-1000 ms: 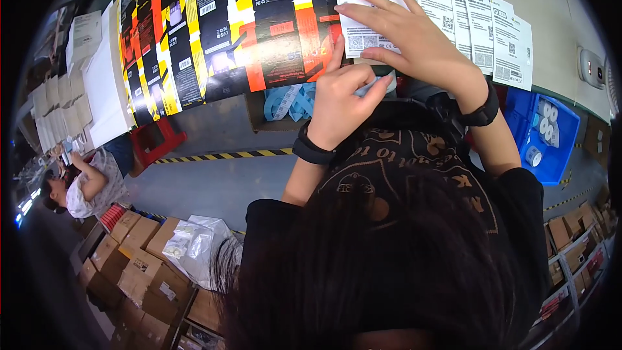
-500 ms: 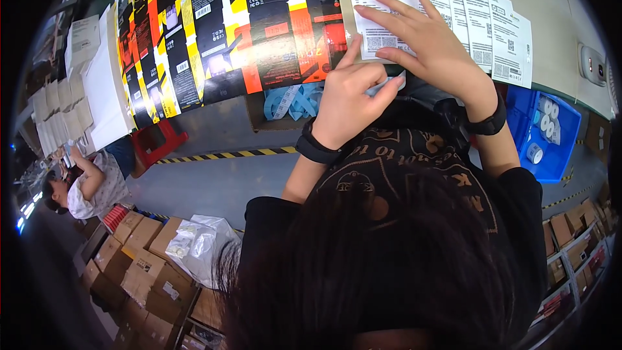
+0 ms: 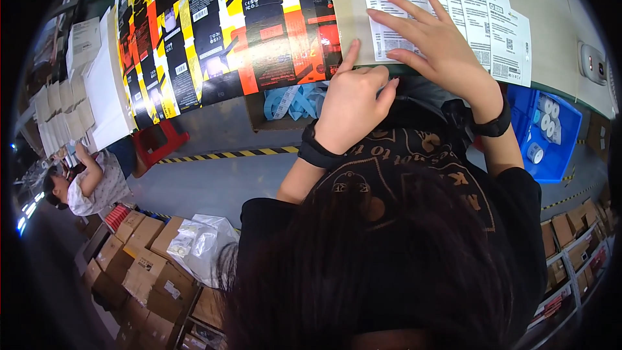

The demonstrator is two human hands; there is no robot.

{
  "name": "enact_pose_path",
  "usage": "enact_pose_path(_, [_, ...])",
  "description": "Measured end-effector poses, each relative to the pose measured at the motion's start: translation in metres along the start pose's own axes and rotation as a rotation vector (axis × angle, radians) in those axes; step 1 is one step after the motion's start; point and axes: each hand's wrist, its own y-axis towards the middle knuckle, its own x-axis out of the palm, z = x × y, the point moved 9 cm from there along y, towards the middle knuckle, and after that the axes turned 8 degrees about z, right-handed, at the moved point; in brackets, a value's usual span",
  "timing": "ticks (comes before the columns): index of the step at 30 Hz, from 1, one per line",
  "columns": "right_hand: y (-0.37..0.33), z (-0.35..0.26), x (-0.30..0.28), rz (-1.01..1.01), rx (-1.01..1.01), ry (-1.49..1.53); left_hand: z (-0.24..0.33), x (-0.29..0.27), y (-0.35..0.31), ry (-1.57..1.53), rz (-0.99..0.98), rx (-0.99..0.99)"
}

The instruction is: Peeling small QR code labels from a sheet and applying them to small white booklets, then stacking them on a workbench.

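Note:
My right hand (image 3: 437, 42) lies spread over the left part of a fanned row of printed white leaflets (image 3: 512, 48), its fingertips touching the leftmost ones. The leaflets overlap one another on the pale tabletop (image 3: 551, 0). Just left of them, my left hand (image 3: 356, 100) is at the table's front edge. Its index finger is stretched out onto the bare strip, while the other fingers curl in; anything inside them is hidden. Beside that fingertip lie overlapping printed packaging sheets (image 3: 262, 42) in black, yellow and orange. Both wrists wear black bands.
A white device (image 3: 592, 65) sits on the table's right. Below the edge are a blue bin (image 3: 562, 139) with white rolls and a carton of blue strips (image 3: 291, 102). A co-worker (image 3: 97, 185) is at left, near a red stool (image 3: 159, 142) and stacked cardboard boxes (image 3: 146, 272).
The leftmost leaflets have shifted slightly right under my right hand, closer to the others. A small pale piece visible by my left thumb earlier no longer shows.

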Motion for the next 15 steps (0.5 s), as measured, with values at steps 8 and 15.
enact_pose_path(8, [-0.007,0.006,0.003,0.019,0.042,0.045,0.016,0.018,0.003,-0.02,-0.093,0.085])
enact_pose_path(15, [-0.018,0.021,-0.007,0.007,0.032,-0.021,0.018,0.023,0.003,0.069,-0.137,0.06])
